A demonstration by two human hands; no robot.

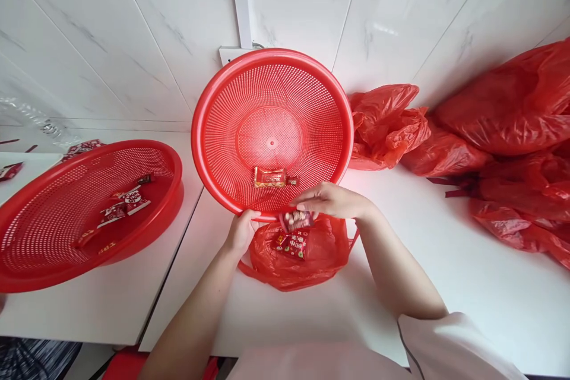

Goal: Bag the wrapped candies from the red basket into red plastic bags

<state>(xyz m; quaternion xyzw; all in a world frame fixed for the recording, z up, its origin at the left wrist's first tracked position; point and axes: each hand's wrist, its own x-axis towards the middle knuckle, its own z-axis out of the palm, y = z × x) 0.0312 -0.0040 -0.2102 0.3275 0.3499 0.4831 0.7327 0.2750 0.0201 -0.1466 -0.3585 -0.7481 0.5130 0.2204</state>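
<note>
A red perforated plastic basket (207, 119) stands tilted toward me, with a red-and-gold snack packet (269, 177) and a small dark wrapped piece (293, 180) low inside it. My left hand (243, 230) is closed at the basket's lower rim, thumb on top; its other fingers are hidden. Just over that rim, my right hand (327, 199) pinches a dark red wrapped snack (296, 219). Below it lies an open red plastic bag (327, 252), holding a few wrapped snacks (296, 244).
At left, a second red basket (171, 202) leans with several wrapped snacks (129, 200) in it. Filled red plastic bags (512, 101) are piled at right, and another red bag (387, 124) sits by the tiled wall. A seam divides the white tables (392, 332).
</note>
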